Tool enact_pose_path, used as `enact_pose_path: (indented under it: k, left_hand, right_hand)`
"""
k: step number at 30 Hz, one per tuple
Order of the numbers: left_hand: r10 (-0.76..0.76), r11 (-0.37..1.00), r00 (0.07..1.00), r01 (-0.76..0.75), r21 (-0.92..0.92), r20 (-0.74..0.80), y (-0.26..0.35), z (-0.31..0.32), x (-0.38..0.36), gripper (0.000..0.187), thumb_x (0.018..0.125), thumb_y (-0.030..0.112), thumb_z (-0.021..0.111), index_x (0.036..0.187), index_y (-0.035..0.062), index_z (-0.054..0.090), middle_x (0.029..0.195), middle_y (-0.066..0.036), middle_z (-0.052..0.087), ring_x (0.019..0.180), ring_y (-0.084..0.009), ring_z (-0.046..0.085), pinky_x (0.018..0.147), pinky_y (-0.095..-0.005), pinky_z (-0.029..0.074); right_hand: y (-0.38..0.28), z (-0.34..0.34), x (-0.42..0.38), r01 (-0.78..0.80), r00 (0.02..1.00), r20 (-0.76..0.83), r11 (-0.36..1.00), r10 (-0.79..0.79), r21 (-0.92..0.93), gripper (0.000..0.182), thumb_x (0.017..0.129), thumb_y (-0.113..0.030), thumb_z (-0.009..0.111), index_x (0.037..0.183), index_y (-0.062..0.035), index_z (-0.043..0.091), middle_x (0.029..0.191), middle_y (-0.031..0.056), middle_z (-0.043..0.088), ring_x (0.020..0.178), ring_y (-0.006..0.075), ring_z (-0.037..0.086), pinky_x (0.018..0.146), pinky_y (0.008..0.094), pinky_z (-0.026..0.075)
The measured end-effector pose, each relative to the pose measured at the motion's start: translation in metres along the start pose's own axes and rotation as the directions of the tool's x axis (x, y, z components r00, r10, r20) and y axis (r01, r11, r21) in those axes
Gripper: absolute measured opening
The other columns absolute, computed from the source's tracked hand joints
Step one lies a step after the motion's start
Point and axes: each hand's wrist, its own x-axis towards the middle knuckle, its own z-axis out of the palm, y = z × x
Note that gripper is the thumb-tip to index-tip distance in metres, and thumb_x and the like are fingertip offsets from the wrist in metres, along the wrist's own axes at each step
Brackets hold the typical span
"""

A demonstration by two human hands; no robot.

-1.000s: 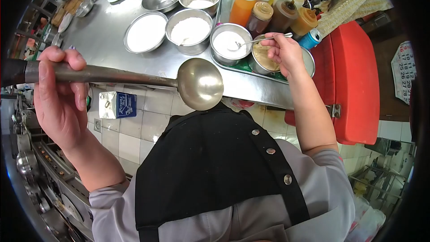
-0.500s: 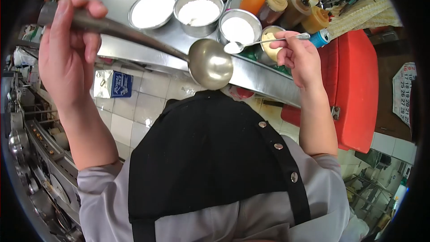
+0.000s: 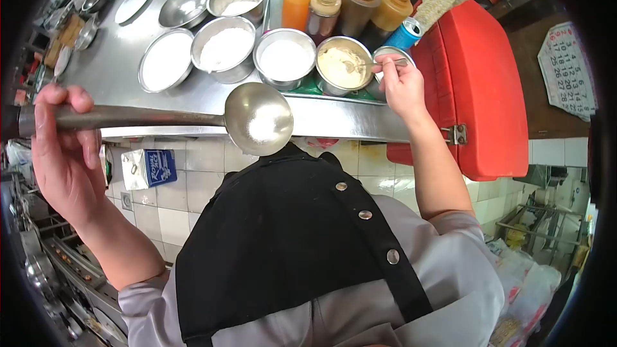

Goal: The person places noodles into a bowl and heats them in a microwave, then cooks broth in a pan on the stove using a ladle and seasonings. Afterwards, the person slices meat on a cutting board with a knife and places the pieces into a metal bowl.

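My left hand (image 3: 67,154) is wrapped round the long handle of a metal ladle (image 3: 247,106), held level before the black apron. A little white powder (image 3: 265,130) lies in the ladle's bowl. My right hand (image 3: 403,87) pinches a small metal spoon (image 3: 380,63) by its handle. The spoon's tip rests in pale yellow powder (image 3: 342,67) inside a metal bowl (image 3: 330,85), partly buried there. Left of that stands a metal bowl (image 3: 283,80) of white powder. Another metal container (image 3: 393,51) is partly hidden behind my right hand.
More metal bowls of white powder (image 3: 223,48) line the steel counter (image 3: 128,109). Sauce bottles (image 3: 299,0) and a blue can (image 3: 405,33) stand behind. A red box-like container (image 3: 482,90) flanks the right side. A Royal-labelled tin (image 3: 148,168) sits on the tiled floor.
The spoon has gone from beside the white powder bowl into the yellow powder, and the white powder on it no longer shows. White powder now shows in the ladle. The view has shifted.
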Motion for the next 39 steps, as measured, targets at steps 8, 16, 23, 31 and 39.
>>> enact_pose_path:
  k: [8, 16, 23, 31, 39]
  left_hand:
    - [0.000, 0.999, 0.997, 0.003, -0.032, 0.077, 0.003, 0.012, 0.007, 0.034, 0.110, 0.027, 0.032, 0.119, 0.0005, 0.052, 0.103, -0.016, 0.058, 0.049, -0.0038, 0.035, 0.044, -0.0165, 0.029]
    - [0.001, 0.999, 0.993, 0.002, -0.032, 0.115, 0.004, 0.021, 0.008, 0.035, 0.110, 0.028, 0.031, 0.120, 0.0008, 0.050, 0.103, -0.016, 0.058, 0.049, -0.0046, 0.037, 0.046, -0.0172, 0.030]
    - [0.003, 1.000, 0.996, 0.000, -0.030, 0.094, 0.003, 0.025, 0.008, 0.035, 0.110, 0.028, 0.031, 0.120, 0.0009, 0.050, 0.103, -0.016, 0.059, 0.049, -0.0044, 0.036, 0.046, -0.0171, 0.030]
    - [-0.011, 0.998, 0.994, 0.016, -0.053, 0.107, -0.001, 0.039, 0.010, 0.035, 0.110, 0.027, 0.033, 0.119, -0.0012, 0.051, 0.102, -0.017, 0.061, 0.047, -0.0041, 0.035, 0.046, -0.0161, 0.028]
    - [0.038, 0.999, 0.991, -0.033, -0.038, 0.128, -0.012, 0.050, 0.014, 0.037, 0.110, 0.023, 0.031, 0.121, -0.0049, 0.053, 0.101, -0.017, 0.065, 0.051, -0.0034, 0.036, 0.045, -0.0162, 0.028]
  right_hand:
    - [0.004, 0.004, -0.005, -0.152, 0.988, 0.074, 0.965, 0.139, 0.212, 0.029, 0.103, -0.021, 0.048, 0.105, 0.0013, 0.066, 0.088, 0.0088, 0.072, 0.054, 0.0079, 0.055, 0.052, 0.0233, 0.045]
    - [-0.001, 0.008, -0.011, -0.136, 0.985, 0.136, 0.969, 0.109, 0.207, 0.028, 0.103, -0.020, 0.048, 0.105, 0.0018, 0.066, 0.090, 0.0104, 0.072, 0.055, 0.0085, 0.055, 0.052, 0.0236, 0.045]
    - [-0.010, -0.010, -0.007, -0.376, 0.926, 0.129, 0.867, 0.354, 0.327, 0.029, 0.101, -0.019, 0.046, 0.112, 0.0013, 0.064, 0.099, 0.0122, 0.073, 0.057, 0.0092, 0.057, 0.052, 0.0224, 0.042]
    - [-0.013, -0.025, -0.006, -0.414, 0.909, 0.089, 0.861, 0.406, 0.294, 0.030, 0.098, -0.016, 0.045, 0.113, 0.0017, 0.064, 0.100, 0.0122, 0.073, 0.057, 0.0084, 0.058, 0.050, 0.0212, 0.039]
    - [-0.059, -0.037, -0.027, -0.290, 0.955, 0.171, 0.886, 0.243, 0.361, 0.029, 0.101, -0.022, 0.052, 0.110, 0.0016, 0.065, 0.095, 0.0105, 0.073, 0.059, 0.0085, 0.059, 0.052, 0.0210, 0.039]
